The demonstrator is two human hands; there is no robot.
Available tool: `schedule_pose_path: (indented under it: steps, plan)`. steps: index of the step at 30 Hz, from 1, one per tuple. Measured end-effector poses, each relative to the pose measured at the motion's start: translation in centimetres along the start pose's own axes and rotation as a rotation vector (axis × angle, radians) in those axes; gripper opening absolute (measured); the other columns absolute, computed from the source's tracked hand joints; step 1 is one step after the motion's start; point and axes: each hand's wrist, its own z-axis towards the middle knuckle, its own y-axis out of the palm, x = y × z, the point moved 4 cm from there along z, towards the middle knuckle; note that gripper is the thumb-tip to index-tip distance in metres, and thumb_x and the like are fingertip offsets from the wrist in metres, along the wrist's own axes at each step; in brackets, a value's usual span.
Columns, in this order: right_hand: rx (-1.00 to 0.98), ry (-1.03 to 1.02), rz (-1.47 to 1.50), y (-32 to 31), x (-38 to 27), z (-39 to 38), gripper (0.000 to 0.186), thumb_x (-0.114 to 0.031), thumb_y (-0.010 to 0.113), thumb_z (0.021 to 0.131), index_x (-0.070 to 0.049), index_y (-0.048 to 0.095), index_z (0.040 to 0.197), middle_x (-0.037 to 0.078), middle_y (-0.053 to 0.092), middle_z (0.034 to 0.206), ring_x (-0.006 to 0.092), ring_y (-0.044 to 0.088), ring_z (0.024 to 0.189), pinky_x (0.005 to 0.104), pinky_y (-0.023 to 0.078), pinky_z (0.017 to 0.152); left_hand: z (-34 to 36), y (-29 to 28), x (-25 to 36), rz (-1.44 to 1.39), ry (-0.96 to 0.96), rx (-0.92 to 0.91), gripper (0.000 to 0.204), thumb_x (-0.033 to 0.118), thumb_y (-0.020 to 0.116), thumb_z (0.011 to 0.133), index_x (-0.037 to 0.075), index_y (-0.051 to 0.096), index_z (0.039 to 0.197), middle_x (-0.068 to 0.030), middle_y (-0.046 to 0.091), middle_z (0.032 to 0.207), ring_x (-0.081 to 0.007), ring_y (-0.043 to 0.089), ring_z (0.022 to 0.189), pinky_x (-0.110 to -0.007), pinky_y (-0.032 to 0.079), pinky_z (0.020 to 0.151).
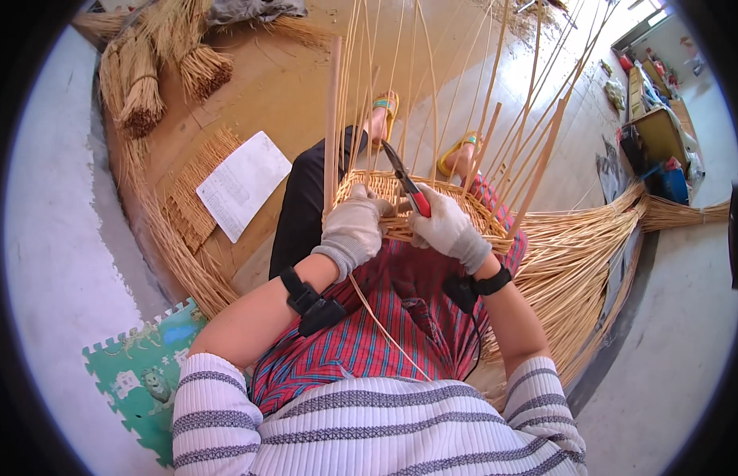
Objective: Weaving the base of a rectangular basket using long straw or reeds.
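A half-woven wicker basket (474, 213) rests on my lap, with long upright canes and several thicker flat stakes rising from it. My gloved left hand (355, 230) is closed on the near left part of the weave, its fingertips partly hidden among the canes. My gloved right hand (444, 222) grips red-handled cutting pliers (419, 198), their dark jaws pointing up and away among the uprights above the basket. A loose pale strand (389, 337) trails from the basket down across the red checked cloth on my lap.
Tied cane bundles (143, 103) lie at upper left, beside a woven piece (178, 206) and white sheet (244, 182). A large sheaf of canes (575, 270) fans out at right. A green foam mat (135, 381) is lower left; a cluttered cabinet (659, 139) stands upper right.
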Motion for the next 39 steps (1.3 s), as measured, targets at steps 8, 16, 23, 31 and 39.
schedule_pose_path:
  steps: [8,16,23,31,39]
  plan:
    - [0.525,-0.138,0.54,-2.3,5.0,-4.6,0.042,0.001,0.055,0.096,-0.002,0.052,0.138,0.009,0.071,0.092,0.0135,0.063,0.059,0.0293,0.054,0.054,0.4,-2.5,-2.9,-1.007,0.151,0.064,0.039,0.001,0.067,0.092,0.008,0.066,0.131,-0.0072,0.066,0.111,-0.013,0.067,0.084,-0.032,0.061,0.071]
    - [1.168,-0.117,0.875,-12.4,9.9,-9.4,0.04,-0.005,0.058,0.097,-0.001,0.049,0.136,0.016,0.066,0.119,0.0134,0.062,0.064,0.0287,0.053,0.055,3.1,-5.5,-4.9,-1.692,0.013,0.203,0.044,0.041,0.061,0.107,0.001,0.064,0.123,-0.0048,0.066,0.089,-0.0164,0.067,0.076,-0.03,0.059,0.078]
    - [0.829,-0.005,0.723,-10.5,14.4,-11.0,0.037,-0.015,0.059,0.097,0.007,0.055,0.127,0.013,0.071,0.089,0.0128,0.055,0.049,0.0302,0.05,0.051,0.6,-0.6,-8.5,-1.523,-0.031,0.119,0.06,0.059,0.053,0.105,0.001,0.065,0.116,-0.0022,0.064,0.085,-0.0173,0.067,0.085,-0.029,0.054,0.079]
    - [0.694,-0.322,1.338,-3.3,12.5,-17.5,0.037,-0.013,0.054,0.1,-0.003,0.05,0.136,0.011,0.067,0.092,0.0146,0.058,0.06,0.0312,0.051,0.058,-3.3,-0.1,-6.2,-1.611,0.078,0.17,0.054,0.061,0.051,0.105,0.009,0.062,0.096,-0.0001,0.054,0.066,-0.0133,0.056,0.06,-0.029,0.056,0.073]
    - [1.104,-0.186,0.548,-12.7,6.1,-15.1,0.026,-0.004,0.059,0.096,0.002,0.058,0.121,0.005,0.065,0.08,0.013,0.063,0.065,0.0272,0.052,0.061,-4.5,-1.2,-4.3,-1.638,0.071,0.294,0.054,0.062,0.053,0.104,0.01,0.061,0.092,0.0015,0.049,0.06,-0.0097,0.048,0.049,-0.027,0.054,0.064]
